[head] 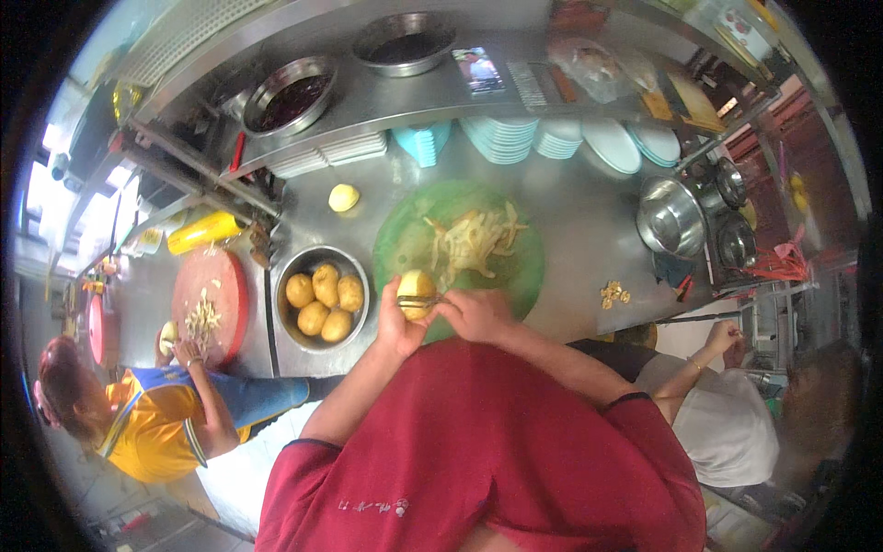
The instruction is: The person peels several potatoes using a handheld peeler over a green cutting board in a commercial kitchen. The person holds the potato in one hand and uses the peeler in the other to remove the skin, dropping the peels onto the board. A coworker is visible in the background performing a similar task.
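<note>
My left hand (399,324) grips a partly peeled potato (417,283) above the near edge of a round green cutting board (397,238). In my right hand (478,315) is a peeler (422,301), its metal blade lying across the potato. Pale peelings (476,238) are heaped on the middle of the board. To the left, a steel bowl (281,324) holds several unpeeled potatoes (326,284). One peeled potato (343,198) sits alone on the steel counter behind that bowl.
At left, a co-worker in yellow (155,435) works over a red board (234,283); another person (724,421) is at right. Stacked plates (500,138) stand under a shelf carrying steel basins (290,96) and a phone (478,70). Steel bowls (670,215) and small yellowish pieces (613,294) lie right.
</note>
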`<state>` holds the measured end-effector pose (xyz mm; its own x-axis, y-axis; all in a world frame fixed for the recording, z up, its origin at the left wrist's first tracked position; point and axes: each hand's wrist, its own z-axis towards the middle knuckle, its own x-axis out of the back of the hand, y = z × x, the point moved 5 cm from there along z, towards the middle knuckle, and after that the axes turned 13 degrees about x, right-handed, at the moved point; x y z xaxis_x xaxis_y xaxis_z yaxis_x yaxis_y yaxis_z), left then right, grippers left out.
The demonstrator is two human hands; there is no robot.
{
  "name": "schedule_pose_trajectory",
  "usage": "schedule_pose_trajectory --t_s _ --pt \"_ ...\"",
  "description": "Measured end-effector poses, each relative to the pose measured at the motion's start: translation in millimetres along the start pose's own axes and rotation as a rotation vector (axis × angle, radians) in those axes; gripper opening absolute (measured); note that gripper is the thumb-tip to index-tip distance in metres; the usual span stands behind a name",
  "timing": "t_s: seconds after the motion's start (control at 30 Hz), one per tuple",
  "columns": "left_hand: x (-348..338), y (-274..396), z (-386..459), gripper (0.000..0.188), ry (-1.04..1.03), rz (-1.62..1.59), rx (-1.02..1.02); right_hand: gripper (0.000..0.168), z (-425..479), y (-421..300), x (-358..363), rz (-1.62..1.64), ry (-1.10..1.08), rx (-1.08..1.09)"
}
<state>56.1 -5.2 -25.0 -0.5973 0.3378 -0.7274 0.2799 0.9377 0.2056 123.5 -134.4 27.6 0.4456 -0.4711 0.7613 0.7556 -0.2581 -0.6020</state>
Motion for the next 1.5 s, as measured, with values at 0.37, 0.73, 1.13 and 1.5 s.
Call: schedule_pose_trajectory --t_s 0.37,0.73,1.13,1.5 --pt "-5.4 -8.9 -8.8 0.050 -0.043 0.168 0.090 0.038 -21.5 69.6 -40.5 0.137 -0.080 -0.420" --pt "7.9 4.4 -1.8 0.039 0.037 0.028 -0.003 0.030 -4.8 4.0 -0.2 0.009 0.012 0.034" --pt "15.5 2.5 1.8 0.038 -0.002 0.021 0.025 0.035 0.4 15.0 -8.7 0.164 -0.048 -0.142" --pt "-4.0 4.4 -9.2 0.041 0.004 0.033 0.018 0.032 -20.8 68.5 -25.4 0.180 0.147 -0.401"
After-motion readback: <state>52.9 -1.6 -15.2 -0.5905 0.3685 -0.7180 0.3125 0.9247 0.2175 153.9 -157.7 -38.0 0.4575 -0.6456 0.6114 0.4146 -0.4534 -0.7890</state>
